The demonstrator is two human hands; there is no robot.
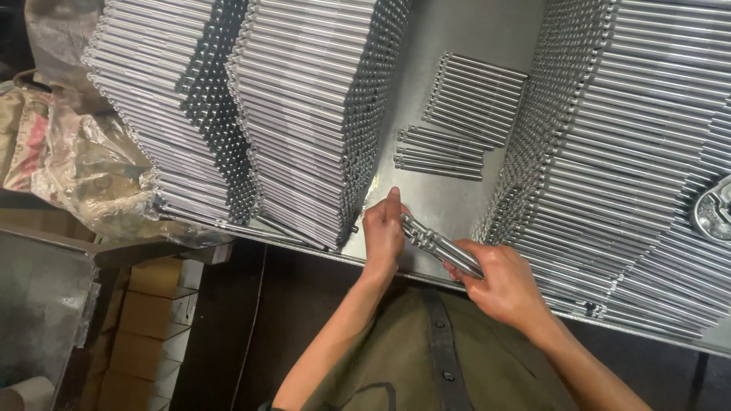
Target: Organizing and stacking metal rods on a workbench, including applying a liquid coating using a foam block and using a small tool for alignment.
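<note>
A tall stack of shiny rods [228, 99] is seen at the left. The near end of a small bundle of polished steel rods [440, 245], held over the table edge [396, 268], is gripped by the left hand [383, 230]; the other end is clasped by the right hand [499, 281], fingers closed around it.

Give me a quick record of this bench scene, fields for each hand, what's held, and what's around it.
left hand: closed on one end of a small bundle of metal rods
right hand: closed on the bundle's other end
bundle: shiny steel, angled, above the table's near edge
table: grey metal sheet
loose rods: flat rows beyond the hands
left stacks: tall piles of rods
right stack: tall pile of rods
floor left: cardboard boxes
</note>
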